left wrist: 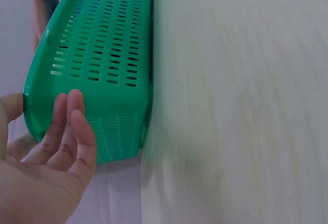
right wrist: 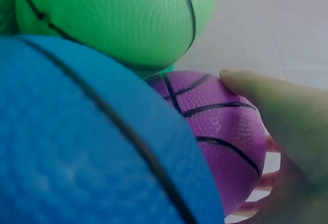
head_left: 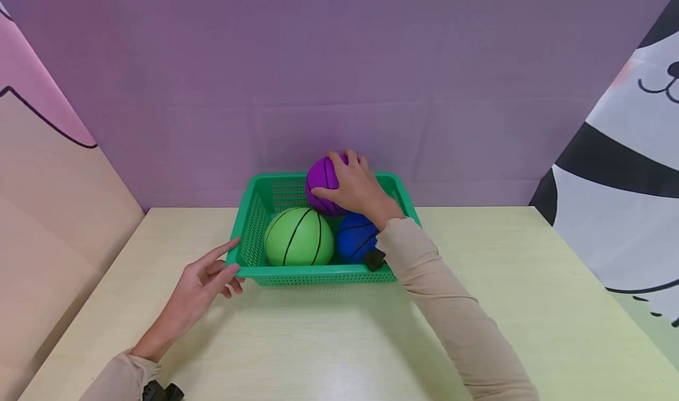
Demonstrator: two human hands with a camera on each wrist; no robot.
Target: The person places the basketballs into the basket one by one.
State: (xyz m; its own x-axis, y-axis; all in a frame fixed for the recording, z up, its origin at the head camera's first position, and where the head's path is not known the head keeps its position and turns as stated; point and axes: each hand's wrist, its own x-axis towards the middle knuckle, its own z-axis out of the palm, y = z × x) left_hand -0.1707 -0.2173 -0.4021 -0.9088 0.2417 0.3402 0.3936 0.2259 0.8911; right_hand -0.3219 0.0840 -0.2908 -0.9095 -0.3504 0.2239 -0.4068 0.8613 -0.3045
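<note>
A green plastic basket (head_left: 323, 276) with slotted walls stands on the table. Inside it lie a light green ball (head_left: 297, 239) at the front left and a blue ball (head_left: 354, 236) at the front right, both with black seam lines. At the back of the basket my right hand (head_left: 354, 183) grips a purple ball (head_left: 320, 183) from above, its thumb and fingers spread round it. In the right wrist view the blue ball partly covers the purple ball (right wrist: 220, 126). My left hand (head_left: 204, 277) holds the basket's front left corner, thumb on the rim and fingers against the wall (left wrist: 110, 90).
The pale wooden table (head_left: 318, 342) extends in front of the basket and to both sides. A purple cloth backdrop (head_left: 339, 82) rises right behind the basket. Printed panels flank the table, with a panda figure (head_left: 626, 171) on the right one.
</note>
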